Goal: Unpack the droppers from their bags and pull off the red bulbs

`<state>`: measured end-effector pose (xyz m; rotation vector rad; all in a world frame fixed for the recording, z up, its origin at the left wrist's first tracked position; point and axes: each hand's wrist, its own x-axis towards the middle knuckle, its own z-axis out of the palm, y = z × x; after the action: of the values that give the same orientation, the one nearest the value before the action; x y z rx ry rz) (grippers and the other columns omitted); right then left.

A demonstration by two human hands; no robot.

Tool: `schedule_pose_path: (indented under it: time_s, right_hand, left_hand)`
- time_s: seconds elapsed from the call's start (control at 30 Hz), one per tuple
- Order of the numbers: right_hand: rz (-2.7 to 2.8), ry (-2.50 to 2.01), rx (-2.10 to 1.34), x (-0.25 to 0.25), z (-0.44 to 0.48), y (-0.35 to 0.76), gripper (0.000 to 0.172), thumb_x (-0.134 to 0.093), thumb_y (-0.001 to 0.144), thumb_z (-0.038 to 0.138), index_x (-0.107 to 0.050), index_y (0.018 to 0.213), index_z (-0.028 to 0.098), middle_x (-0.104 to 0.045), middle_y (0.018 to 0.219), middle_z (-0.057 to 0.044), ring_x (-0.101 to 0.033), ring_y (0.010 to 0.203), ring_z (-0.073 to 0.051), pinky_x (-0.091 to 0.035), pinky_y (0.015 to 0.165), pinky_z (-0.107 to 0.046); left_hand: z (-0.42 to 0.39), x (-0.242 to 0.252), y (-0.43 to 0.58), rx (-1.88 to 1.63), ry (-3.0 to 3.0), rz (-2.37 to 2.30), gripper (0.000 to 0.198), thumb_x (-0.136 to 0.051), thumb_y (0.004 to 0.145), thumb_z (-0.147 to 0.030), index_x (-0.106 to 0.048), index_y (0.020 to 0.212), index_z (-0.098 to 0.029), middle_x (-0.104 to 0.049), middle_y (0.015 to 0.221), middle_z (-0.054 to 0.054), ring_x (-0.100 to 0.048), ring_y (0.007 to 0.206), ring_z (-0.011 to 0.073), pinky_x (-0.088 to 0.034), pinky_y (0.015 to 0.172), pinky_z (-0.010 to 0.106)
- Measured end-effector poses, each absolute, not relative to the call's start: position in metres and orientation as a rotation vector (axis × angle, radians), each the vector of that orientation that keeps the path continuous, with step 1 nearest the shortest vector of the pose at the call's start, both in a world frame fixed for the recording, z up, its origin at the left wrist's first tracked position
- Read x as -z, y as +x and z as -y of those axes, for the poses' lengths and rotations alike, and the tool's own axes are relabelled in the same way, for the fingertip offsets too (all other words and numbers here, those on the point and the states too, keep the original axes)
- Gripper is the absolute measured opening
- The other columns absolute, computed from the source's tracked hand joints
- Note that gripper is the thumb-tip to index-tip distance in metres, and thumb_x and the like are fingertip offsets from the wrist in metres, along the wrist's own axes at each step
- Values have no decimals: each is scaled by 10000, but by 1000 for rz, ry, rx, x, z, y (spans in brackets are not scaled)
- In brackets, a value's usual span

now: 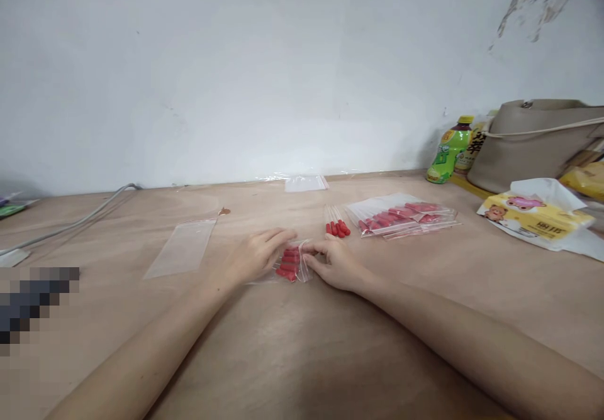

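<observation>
A small clear plastic bag [290, 264] with several red-tipped sticks inside lies on the wooden table [292, 357] between my hands. My left hand [257, 255] rests on the bag's left part, fingers pressed down over it. My right hand [336, 263] pinches the bag's right end with fingertips together. Just beyond my right hand lies a loose bunch of red-tipped sticks [336, 225]. To its right sits a pile of filled clear bags [401, 215].
An empty clear bag [183, 247] lies to the left, another [306, 183] by the wall. A green bottle [449, 149], a beige handbag [538, 140] and a tissue pack [538, 214] stand at the right. A grey cable [70, 224] runs at the left.
</observation>
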<state>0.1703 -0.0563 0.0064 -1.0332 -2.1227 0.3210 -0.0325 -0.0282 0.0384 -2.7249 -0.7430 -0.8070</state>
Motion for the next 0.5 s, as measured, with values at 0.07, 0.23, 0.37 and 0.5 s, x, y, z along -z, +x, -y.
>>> schedule_pose_path:
  time_s: [0.07, 0.23, 0.37, 0.5]
  right_hand:
    - [2111, -1054, -361, -5, 55, 168, 84, -534, 818, 214, -616, 800, 213, -639, 698, 30, -516, 663, -124, -357, 693, -277]
    - [2187, -1163, -401, -13, 54, 170, 181, -520, 824, 264, -542, 670, 170, -588, 657, 18, -489, 647, -111, -323, 616, -242]
    - [2153, -1253, -521, -13, 54, 172, 202, -602, 757, 362, -576, 823, 173, -595, 819, -20, -504, 777, -147, -347, 681, -266]
    - [1990, -1142, -747, 0, 50, 170, 304, -658, 707, 321, -542, 951, 181, -596, 929, -27, -527, 835, -147, -390, 713, -270]
  left_hand:
    - [33, -36, -37, 847, -2788, 907, 264, -435, 875, -240, -483, 1124, -167, -629, 1006, 68, -596, 920, 166, -489, 804, 296]
    - [51, -24, -57, 757, -2997, 1110, 506, -515, 827, -352, -368, 1278, -177, -499, 1259, 108, -477, 1149, 230, -416, 950, 389]
    - [57, -17, -59, 756, -3067, 1262, 530, -503, 832, -367, -335, 1307, -205, -480, 1287, 84, -484, 1146, 214, -417, 958, 365]
    - [54, -17, -55, 820, -3052, 1294, 509, -514, 823, -379, -376, 1280, -204, -506, 1258, 79, -503, 1121, 216, -432, 937, 367]
